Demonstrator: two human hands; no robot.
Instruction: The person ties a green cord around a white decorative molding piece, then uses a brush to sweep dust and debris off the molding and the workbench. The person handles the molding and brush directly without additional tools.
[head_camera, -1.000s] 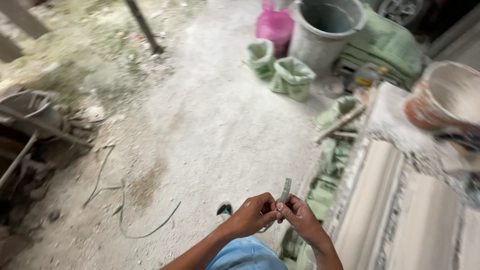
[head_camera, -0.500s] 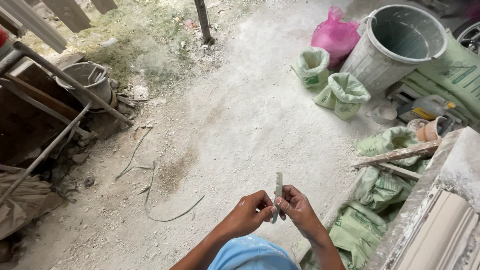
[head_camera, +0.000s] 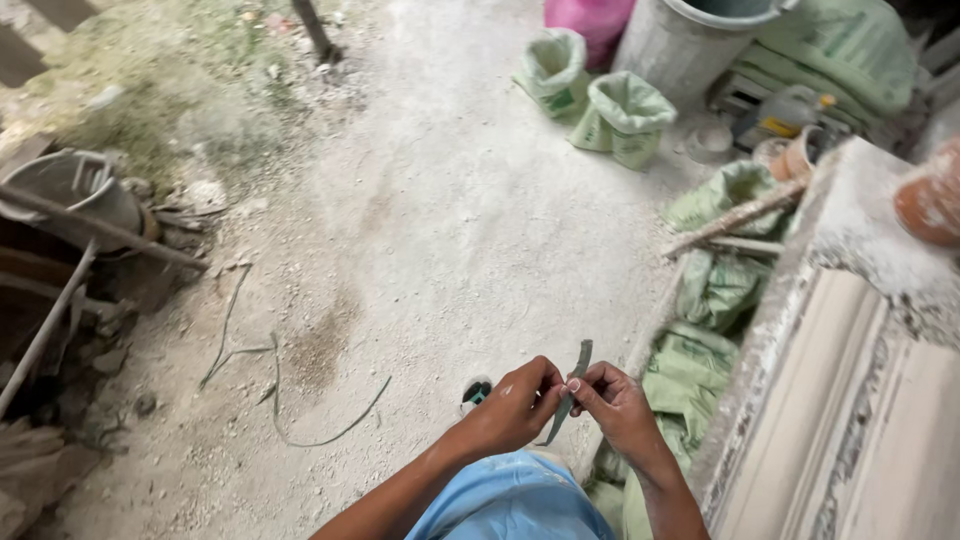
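Both hands meet low in the head view over a dusty concrete floor. My left hand (head_camera: 515, 405) and my right hand (head_camera: 615, 402) pinch between their fingertips a thin, slightly curved dark grey strip (head_camera: 574, 380). The strip stands nearly upright, its upper end poking above the fingers and its lower tip pointing down-left below them. A blue garment (head_camera: 510, 500) shows beneath my forearms. A small dark object with a green mark (head_camera: 476, 393) lies on the floor just left of my left hand.
Green sacks (head_camera: 620, 118) and a grey bucket (head_camera: 690, 40) stand at the top right, with a pink bag (head_camera: 590, 18) behind. A moulded white plaster slab (head_camera: 850, 400) runs along the right. Crumpled green bags (head_camera: 700, 350) lie beside it. Bent wires (head_camera: 280, 390) and a metal pail (head_camera: 70, 190) lie left.
The view has swung between frames and the bucket and sacks have shifted in the picture. My hands stay together on the strip, working it between the fingertips.
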